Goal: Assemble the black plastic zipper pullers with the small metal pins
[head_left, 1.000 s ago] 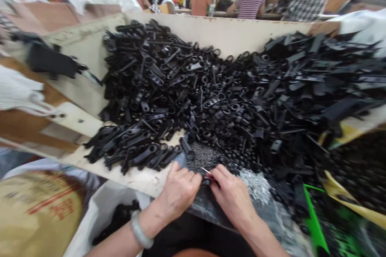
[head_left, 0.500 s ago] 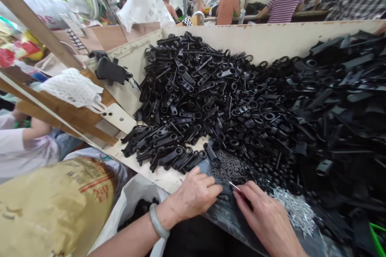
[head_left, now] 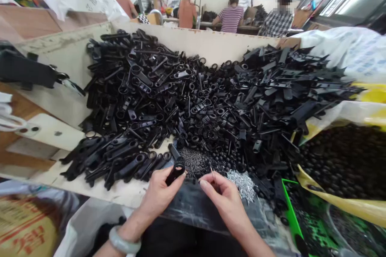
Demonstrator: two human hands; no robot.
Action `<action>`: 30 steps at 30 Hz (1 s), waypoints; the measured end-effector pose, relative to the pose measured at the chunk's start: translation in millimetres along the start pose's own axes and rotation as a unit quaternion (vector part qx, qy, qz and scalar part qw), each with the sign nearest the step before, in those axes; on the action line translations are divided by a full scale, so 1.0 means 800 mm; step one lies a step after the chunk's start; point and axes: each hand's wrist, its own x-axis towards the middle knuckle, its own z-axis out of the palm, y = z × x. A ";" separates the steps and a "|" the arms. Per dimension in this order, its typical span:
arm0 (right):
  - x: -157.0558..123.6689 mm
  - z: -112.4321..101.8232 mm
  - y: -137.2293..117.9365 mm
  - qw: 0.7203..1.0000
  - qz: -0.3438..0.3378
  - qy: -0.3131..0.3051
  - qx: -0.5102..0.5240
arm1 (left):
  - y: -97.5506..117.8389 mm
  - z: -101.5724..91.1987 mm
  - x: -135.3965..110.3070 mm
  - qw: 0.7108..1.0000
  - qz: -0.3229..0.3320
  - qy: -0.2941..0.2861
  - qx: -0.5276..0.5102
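Observation:
My left hand (head_left: 157, 193), with a pale bangle at the wrist, is wrapped round a black plastic part with a ring-shaped end (head_left: 178, 168). Beside it, my right hand (head_left: 224, 196) is closed with thumb and forefinger pinched; a thin metal-tipped tool (head_left: 212, 173) pokes up between its fingers. Whether a small piece sits in the pinch, I cannot make out. Behind the hands lie a heap of tiny dark grey pieces (head_left: 194, 161) and small round black pieces (head_left: 224, 160). Silvery pins (head_left: 243, 184) are heaped just right of my right hand. Similar black ring-ended parts (head_left: 129, 162) lie in rows to the left.
A large pile of black plastic parts (head_left: 144, 76) fills the bin behind, with flat black pieces (head_left: 289, 76) at right. A green crate (head_left: 291, 209) and a yellow-edged sack (head_left: 346, 200) stand right. A phone (head_left: 52, 131) lies left. People (head_left: 230, 18) sit beyond the back wall.
The view has swung to the right. My left hand has turned over and now shows the ring-ended part in its grip. My right hand has rotated, its tool now pointing upward.

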 end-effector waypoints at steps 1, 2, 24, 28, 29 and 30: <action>0.003 0.003 -0.002 0.999 0.015 0.004 0.044 | 0.006 0.003 -0.001 0.999 -0.020 0.011 -0.024; 0.006 0.006 -0.004 0.997 0.022 0.006 0.078 | 0.012 0.006 -0.004 0.997 -0.048 0.020 -0.060; -0.007 -0.005 -0.009 0.983 -0.164 -0.054 -0.064 | 0.057 0.024 -0.034 0.885 -0.306 -0.007 -0.351; -0.012 -0.009 -0.006 0.990 -0.133 -0.022 -0.043 | 0.062 0.031 -0.036 0.832 -0.343 -0.017 -0.436; -0.013 -0.011 -0.005 0.990 -0.133 -0.020 -0.043 | 0.064 0.033 -0.035 0.821 -0.351 -0.019 -0.450; -0.015 -0.013 -0.004 0.989 -0.137 -0.021 -0.045 | 0.065 0.034 -0.035 0.811 -0.360 -0.019 -0.460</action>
